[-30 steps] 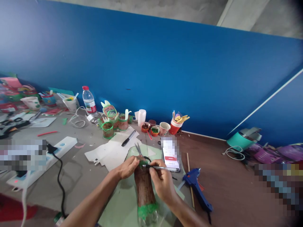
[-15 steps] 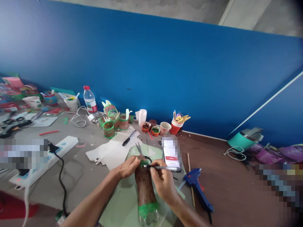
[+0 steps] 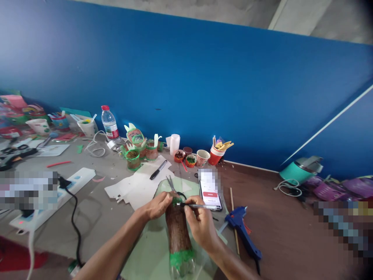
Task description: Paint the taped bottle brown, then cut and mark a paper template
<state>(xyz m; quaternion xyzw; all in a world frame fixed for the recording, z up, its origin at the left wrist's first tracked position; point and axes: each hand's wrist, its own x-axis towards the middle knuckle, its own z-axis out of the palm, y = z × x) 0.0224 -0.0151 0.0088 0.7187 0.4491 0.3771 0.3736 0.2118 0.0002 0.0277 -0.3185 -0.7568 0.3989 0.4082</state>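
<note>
Still at the same spot: brown-coated bottle [image 3: 178, 233] over a green sheet [image 3: 148, 254], near centre, clear base closest. Left hand [image 3: 159, 206], grip closed on its far end; right hand [image 3: 201, 224], grip pinching a pen [image 3: 202, 207], dark end at that far end, contact unclear. Hands and bottle barely shifted over the last second; work seems confined there. Farther along the bench [image 3: 101, 225]: dark-red cup contents [image 3: 178, 154]; green in a small cup [image 3: 190, 161]; red cup [image 3: 216, 158] holding yellow items; green-rimmed jar [image 3: 133, 162], brown fill.
</note>
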